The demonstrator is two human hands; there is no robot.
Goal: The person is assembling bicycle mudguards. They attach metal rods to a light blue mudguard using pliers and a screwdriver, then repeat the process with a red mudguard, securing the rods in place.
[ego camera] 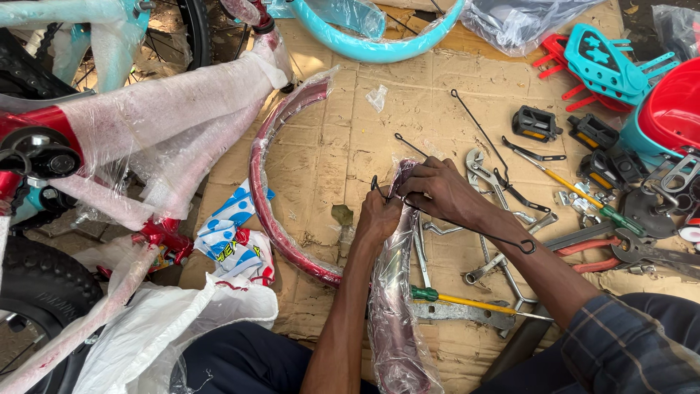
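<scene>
Both your hands meet at the top end of a red mudguard wrapped in clear plastic, which lies lengthwise on the cardboard between your knees; your left hand is clenched around the wrapped end; your right hand pinches a thin black wire stay against the same end, its fingers curled tight. Just right of the mudguard lie a yellow-shafted screwdriver, spanners and pliers; to the left a second red mudguard curves across the cardboard; a plastic-wrapped bicycle frame stands at far left.
</scene>
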